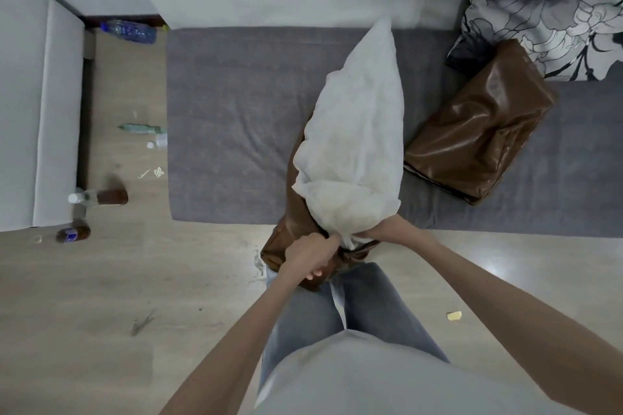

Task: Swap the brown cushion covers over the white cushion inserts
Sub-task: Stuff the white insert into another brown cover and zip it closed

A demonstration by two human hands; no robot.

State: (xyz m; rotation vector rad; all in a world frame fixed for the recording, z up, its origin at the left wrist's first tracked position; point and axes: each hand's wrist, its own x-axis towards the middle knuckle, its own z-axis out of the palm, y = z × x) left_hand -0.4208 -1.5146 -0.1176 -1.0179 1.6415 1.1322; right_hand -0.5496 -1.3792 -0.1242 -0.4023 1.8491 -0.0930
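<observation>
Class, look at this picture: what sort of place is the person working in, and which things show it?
Probably a lived-in room at home: a grey sofa seat with a floral cushion, a wood-look floor, and drink bottles lying on it.

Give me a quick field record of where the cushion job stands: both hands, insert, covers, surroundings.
left hand: gripping the brown cover near its opening
right hand: clutching the near end of the white insert
insert state: mostly outside the cover, standing up over the grey sofa seat
second brown cushion: covered, lying on the seat to the right
floral cushion: far right, against the backrest
floor: several bottles and small litter on the left
</observation>
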